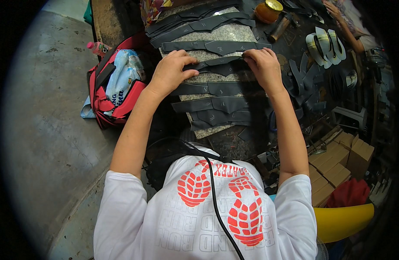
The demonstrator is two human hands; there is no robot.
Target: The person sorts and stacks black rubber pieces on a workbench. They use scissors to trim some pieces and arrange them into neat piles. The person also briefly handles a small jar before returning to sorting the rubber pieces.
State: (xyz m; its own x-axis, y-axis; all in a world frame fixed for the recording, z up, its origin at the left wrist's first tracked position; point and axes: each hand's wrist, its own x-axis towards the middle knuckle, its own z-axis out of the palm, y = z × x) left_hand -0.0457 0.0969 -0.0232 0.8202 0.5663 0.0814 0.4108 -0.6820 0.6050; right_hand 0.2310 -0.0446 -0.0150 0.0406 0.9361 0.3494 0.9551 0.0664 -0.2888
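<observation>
Between my hands a dark strip (pixel 221 62) of leather-like material, with a pointed lower edge, lies over the speckled stone slab (pixel 199 78). My left hand (pixel 172 71) has its left end between thumb and fingers. With fingertips closed, my right hand (pixel 265 68) pinches its right end. Just beyond it lies a similar dark piece (pixel 216 47) with pale markings. Nearer me, in rows across the slab, are a marked piece (pixel 208 89), another marked piece (pixel 212 104) and a layered piece (pixel 219 118).
A red bag (pixel 129 100) with blue-and-white packaging stands at the left. At the far right are an amber jar (pixel 267 12), pale curved pieces (pixel 325 47) and another person's arm (pixel 344 28). Cardboard boxes (pixel 329 158) and a yellow curved surface (pixel 344 221) are at the lower right.
</observation>
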